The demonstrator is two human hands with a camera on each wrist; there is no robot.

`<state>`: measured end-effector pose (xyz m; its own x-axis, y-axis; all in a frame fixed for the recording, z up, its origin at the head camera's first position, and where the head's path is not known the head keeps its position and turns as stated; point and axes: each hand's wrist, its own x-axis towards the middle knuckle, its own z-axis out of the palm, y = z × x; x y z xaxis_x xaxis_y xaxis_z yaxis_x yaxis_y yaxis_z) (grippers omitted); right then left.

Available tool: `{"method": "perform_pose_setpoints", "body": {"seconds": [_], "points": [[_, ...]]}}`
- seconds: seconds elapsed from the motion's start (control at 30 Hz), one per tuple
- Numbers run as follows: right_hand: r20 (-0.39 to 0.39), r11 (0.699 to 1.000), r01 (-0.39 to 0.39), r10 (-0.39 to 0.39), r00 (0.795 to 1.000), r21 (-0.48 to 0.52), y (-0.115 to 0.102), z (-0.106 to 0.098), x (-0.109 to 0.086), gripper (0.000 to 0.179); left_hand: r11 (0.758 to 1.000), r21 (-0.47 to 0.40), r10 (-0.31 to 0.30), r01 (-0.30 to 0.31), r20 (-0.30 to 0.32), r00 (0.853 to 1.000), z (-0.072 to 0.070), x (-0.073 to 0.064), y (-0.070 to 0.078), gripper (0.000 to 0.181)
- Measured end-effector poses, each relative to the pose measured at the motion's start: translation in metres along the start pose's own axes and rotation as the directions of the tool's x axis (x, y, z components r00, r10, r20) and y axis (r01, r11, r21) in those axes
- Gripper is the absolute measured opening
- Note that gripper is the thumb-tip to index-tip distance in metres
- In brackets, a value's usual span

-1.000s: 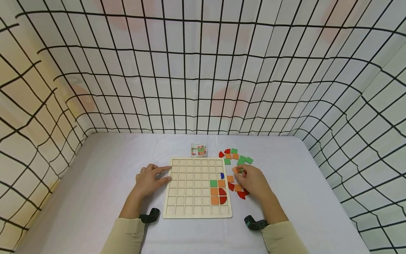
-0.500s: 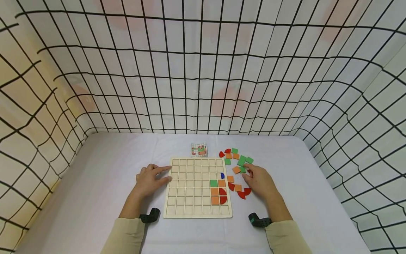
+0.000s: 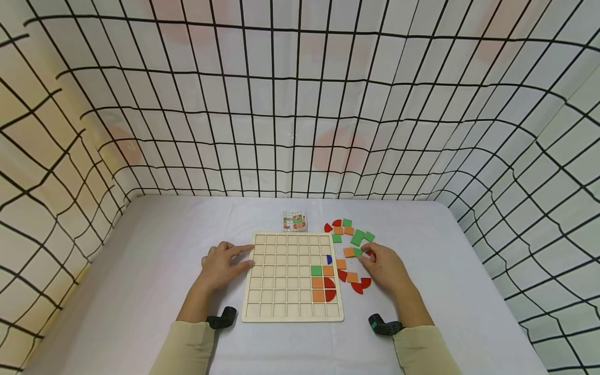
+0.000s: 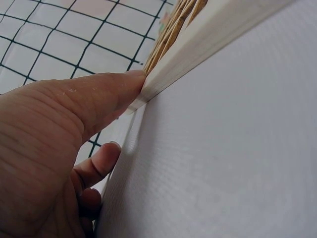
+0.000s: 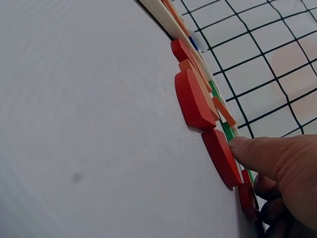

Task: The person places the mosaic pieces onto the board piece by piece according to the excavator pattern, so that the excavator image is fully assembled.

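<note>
In the head view a pale wooden grid board [image 3: 278, 284] lies on the table. My left hand [image 3: 219, 268] rests at its left side, index finger and thumb extended to the edge; the left wrist view shows the thumb [image 4: 114, 89] against the board's side. My right hand [image 3: 384, 265] is beyond the board's right side, pinching a green square tile [image 3: 358, 252] between thumb and index finger. An orange square tile [image 3: 349, 252] sits beside that green one, and a red piece [image 3: 369, 253] shows partly under the fingers.
Loose pieces surround the right hand, among them a larger green tile [image 3: 358, 237] and a red quarter-circle [image 3: 365, 283]. Green, orange and red pieces fill several cells at the board's lower right; a blue piece [image 3: 329, 259] lies above them. A patterned card [image 3: 294, 221] stands behind. Black netting [image 3: 300, 114] encloses the table.
My right hand left the orange tile and moved right to the green one. The orange and green tiles have turned straighter, side by side. My left hand has stayed put.
</note>
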<state>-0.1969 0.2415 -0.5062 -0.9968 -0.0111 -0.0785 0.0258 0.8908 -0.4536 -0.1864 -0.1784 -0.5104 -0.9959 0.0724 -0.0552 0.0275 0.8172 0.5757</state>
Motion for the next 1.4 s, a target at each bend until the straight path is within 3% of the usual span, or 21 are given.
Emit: {"method": "perform_pose_setpoints", "body": {"seconds": [0.73,1.17,1.4], "points": [[-0.012,0.992,-0.024,0.025,1.000,0.120,0.002,-0.006,-0.001,0.035,1.000,0.009,-0.002,0.002,0.003,1.000,-0.001,0.000,0.001,0.048],[0.007,0.993,0.027,-0.028,1.000,0.118,-0.019,-0.007,-0.005,0.036,1.000,-0.001,-0.013,0.013,0.006,1.000,-0.001,-0.001,0.002,0.047],[0.071,0.990,0.043,-0.053,0.996,0.138,-0.035,-0.003,-0.008,0.036,1.000,-0.006,-0.010,0.010,0.009,1.000,-0.001,-0.001,0.002,0.048]]}}
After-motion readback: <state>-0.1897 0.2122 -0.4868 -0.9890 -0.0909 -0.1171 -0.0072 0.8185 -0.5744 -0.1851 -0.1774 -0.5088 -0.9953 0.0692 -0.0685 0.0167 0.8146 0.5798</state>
